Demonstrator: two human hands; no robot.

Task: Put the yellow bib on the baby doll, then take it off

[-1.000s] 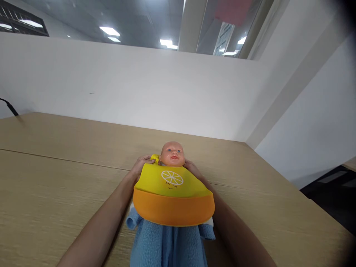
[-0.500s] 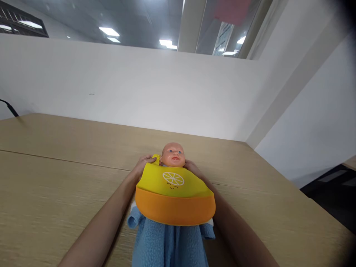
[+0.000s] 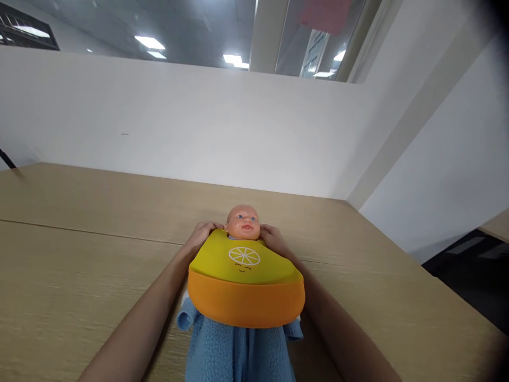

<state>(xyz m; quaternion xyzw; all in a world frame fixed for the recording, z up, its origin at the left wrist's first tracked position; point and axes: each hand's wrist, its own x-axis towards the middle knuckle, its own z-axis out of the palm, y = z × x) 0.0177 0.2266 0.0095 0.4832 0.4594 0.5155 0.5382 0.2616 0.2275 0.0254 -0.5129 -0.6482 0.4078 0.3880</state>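
At the doll's head [image 3: 243, 220], left hand [image 3: 204, 234] sat near 9 o'clock, right hand [image 3: 273, 239] near 4; both part-curled, hold couldn't be told. Bib [image 3: 246, 289] probably needed even tension.

Rubbery bib [image 3: 246, 289] before me, smooth and matt
Above the bib I see a doll's head [image 3: 242, 219] of smooth, slightly glossy plastic; below the bib, rough, fleecy clothes [image 3: 222, 350]; around it, a matt, wood-grained tabletop [image 3: 87, 276]
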